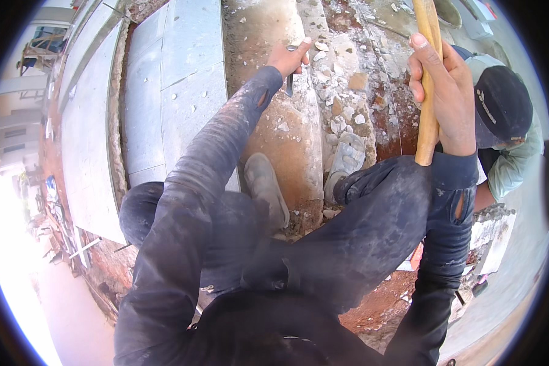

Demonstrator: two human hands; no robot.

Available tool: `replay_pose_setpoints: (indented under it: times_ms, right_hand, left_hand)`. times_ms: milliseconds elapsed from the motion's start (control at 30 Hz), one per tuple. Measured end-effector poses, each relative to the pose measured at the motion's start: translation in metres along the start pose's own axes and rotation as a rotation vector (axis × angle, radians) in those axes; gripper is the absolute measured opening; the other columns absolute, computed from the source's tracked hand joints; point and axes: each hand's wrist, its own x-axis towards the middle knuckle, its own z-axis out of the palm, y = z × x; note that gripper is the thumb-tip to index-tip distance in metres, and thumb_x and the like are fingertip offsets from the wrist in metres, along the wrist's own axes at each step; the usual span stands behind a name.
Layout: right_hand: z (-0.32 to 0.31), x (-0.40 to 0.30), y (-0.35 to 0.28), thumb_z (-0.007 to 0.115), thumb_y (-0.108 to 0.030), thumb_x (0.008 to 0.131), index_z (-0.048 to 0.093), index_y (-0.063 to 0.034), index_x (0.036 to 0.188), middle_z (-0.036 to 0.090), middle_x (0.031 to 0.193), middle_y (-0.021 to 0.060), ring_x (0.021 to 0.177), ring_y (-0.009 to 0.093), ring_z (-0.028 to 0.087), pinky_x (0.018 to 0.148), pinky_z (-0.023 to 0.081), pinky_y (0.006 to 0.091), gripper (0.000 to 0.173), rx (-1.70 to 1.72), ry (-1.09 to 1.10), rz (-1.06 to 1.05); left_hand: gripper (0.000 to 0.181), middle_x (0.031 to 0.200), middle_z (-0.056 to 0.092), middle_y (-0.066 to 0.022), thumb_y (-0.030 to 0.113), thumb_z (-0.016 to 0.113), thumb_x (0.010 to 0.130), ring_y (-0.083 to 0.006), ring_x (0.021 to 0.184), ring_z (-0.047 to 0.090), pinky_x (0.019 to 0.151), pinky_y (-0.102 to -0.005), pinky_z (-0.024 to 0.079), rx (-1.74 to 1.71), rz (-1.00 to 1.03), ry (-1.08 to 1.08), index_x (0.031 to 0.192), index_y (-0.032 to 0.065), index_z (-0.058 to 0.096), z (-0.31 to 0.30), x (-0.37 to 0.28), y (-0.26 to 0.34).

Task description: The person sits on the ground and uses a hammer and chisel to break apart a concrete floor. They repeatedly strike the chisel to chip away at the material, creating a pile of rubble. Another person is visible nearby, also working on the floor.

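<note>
My left hand (292,58) grips a metal chisel (290,84), its shaft pointing down at the edge of a brown concrete step (283,142). At the right, my right hand (444,87) is closed around a wooden handle (426,119); its lower end is by my right knee and its upper end runs out of the picture, so the tool's head is hidden. Broken chips of mortar or concrete (338,110) lie along the ledge beside the step.
Grey stone slabs (192,110) cover the steps at the left. A co-worker in a dark cap (503,105) crouches close by my right hand. A thin string (395,119) runs along the red soil. Rubble (492,228) and an edge lie at the lower right.
</note>
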Motion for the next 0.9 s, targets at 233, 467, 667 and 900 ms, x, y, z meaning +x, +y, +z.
replay_pose_setpoints:
  times_ms: [233, 467, 667, 900]
  right_hand:
    - [0.033, 0.074, 0.115, 0.059, -0.036, 0.096, 0.054, -0.0047, 0.095, 0.046, 0.062, -0.0035, 0.042, 0.003, 0.040, 0.039, 0.033, 0.0197, 0.032, 0.008, -0.117, 0.307]
    - [0.066, 0.087, 0.237, 0.057, -0.040, 0.097, 0.053, -0.0063, 0.100, 0.043, 0.063, -0.0041, 0.042, 0.002, 0.036, 0.038, 0.031, 0.0182, 0.034, 0.047, -0.144, 0.567]
    - [0.077, 0.082, 0.278, 0.057, -0.039, 0.097, 0.054, -0.0048, 0.094, 0.044, 0.060, -0.0038, 0.041, 0.003, 0.039, 0.038, 0.031, 0.0199, 0.034, 0.021, -0.178, 0.666]
    - [0.074, 0.088, 0.286, 0.055, -0.037, 0.098, 0.055, -0.0048, 0.091, 0.045, 0.059, -0.0030, 0.040, 0.005, 0.041, 0.038, 0.032, 0.0210, 0.033, -0.002, -0.081, 0.723]
  left_hand:
    - [0.054, 0.054, 0.042, -0.0005, 0.048, 0.063, 0.091, -0.0135, 0.049, 0.044, 0.056, -0.0326, 0.044, -0.413, -0.144, 0.016, 0.058, 0.0089, 0.046, 0.031, 0.070, -0.110]
    - [0.050, 0.052, 0.041, 0.0003, 0.048, 0.059, 0.093, -0.0120, 0.045, 0.043, 0.050, -0.0332, 0.047, -0.256, -0.237, -0.173, 0.063, 0.0089, 0.051, 0.066, 0.091, -0.177]
    - [0.062, 0.051, 0.048, -0.0003, 0.061, 0.061, 0.086, -0.0110, 0.045, 0.048, 0.044, -0.0293, 0.042, -0.072, -0.241, -0.126, 0.060, 0.0057, 0.052, 0.071, 0.099, -0.180]
    - [0.054, 0.054, 0.043, 0.0027, 0.053, 0.064, 0.088, -0.0100, 0.043, 0.041, 0.042, -0.0283, 0.036, -0.250, -0.275, -0.142, 0.063, 0.0083, 0.047, 0.078, 0.109, -0.186]
